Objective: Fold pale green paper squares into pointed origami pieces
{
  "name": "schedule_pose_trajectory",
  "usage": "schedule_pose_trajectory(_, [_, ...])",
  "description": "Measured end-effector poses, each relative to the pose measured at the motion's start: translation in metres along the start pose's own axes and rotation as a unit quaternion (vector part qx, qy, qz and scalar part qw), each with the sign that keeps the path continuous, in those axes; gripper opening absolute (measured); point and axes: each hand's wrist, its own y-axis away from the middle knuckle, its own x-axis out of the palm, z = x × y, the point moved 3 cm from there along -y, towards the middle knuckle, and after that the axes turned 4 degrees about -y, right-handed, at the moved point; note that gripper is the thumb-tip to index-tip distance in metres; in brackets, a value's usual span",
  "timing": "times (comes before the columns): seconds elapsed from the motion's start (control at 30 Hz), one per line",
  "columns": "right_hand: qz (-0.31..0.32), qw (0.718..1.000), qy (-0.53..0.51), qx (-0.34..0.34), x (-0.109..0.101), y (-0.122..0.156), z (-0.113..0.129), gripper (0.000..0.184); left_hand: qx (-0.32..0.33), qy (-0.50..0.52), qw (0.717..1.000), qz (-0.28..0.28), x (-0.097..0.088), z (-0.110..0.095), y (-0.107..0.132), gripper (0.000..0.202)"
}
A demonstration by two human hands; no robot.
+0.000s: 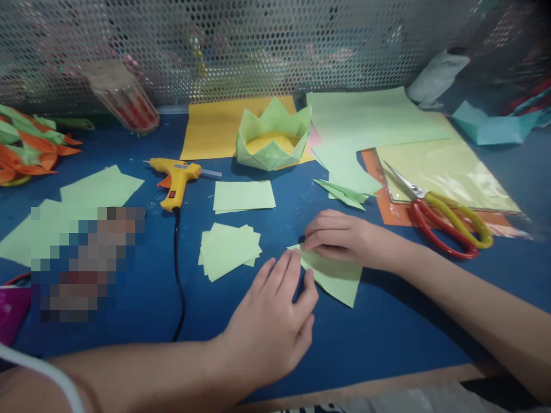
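Pressing down on a light green paper piece near the front middle of the blue table, both hands met over its upper left corner. The right hand lay palm down with fingers together across the top edge; its grip was open, flat on the sheet, probably to pin the paper in place. The left hand came in from below with fingers stretched to the corner and thumb against the edge. Whether that grip pinched the paper or only touched it could not be told. The piece lay flat, one point aimed toward the person. Just left of it sat a loose stack of green squares, within easy reach of the left hand, and beyond that a single green sheet. A yellow glue gun lay on its side further left, nozzle turned away from the papers, its cord trailing toward the table's front. Red and yellow scissors rested closed on sheets to the right, well apart from the hands. A small folded green shape lay just behind the right hand. A green paper crown stood on a yellow sheet at the back, clear of the working spot.
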Motion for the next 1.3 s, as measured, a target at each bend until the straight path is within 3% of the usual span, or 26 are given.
schedule_pose_trajectory(0.17, [0.012, 0.999, 0.029, -0.013, -0.001, 0.0, 0.004, 0.016, 0.006, -0.022, 1.0, -0.014, -0.002, 0.001, -0.001, 0.04])
schedule_pose_trajectory(0.37, [0.011, 0.998, 0.06, -0.034, -0.003, 0.0, 0.007, 0.015, -0.034, -0.09, 0.995, -0.037, -0.008, -0.003, 0.0, 0.037])
schedule_pose_trajectory(0.77, [0.02, 0.995, 0.099, -0.02, -0.005, 0.003, 0.01, 0.023, -0.002, -0.12, 0.993, -0.02, -0.008, -0.001, -0.004, 0.037])
schedule_pose_trajectory(0.9, [-0.007, 0.994, 0.109, 0.027, -0.01, 0.0, 0.013, 0.019, 0.007, -0.129, 0.992, -0.001, -0.01, 0.0, -0.004, 0.036])
schedule_pose_trajectory(1.07, [-0.085, 0.973, 0.179, 0.116, -0.011, -0.001, 0.015, 0.038, 0.014, -0.133, 0.991, 0.007, -0.009, -0.001, -0.003, 0.037])
schedule_pose_trajectory(1.13, [-0.111, 0.968, 0.16, 0.161, -0.008, 0.0, 0.015, 0.034, 0.015, -0.138, 0.99, 0.007, -0.009, -0.002, -0.003, 0.038])
schedule_pose_trajectory(1.3, [-0.091, 0.961, 0.119, 0.232, 0.005, 0.0, 0.021, 0.021, 0.024, -0.137, 0.99, 0.008, -0.011, -0.002, -0.005, 0.041])
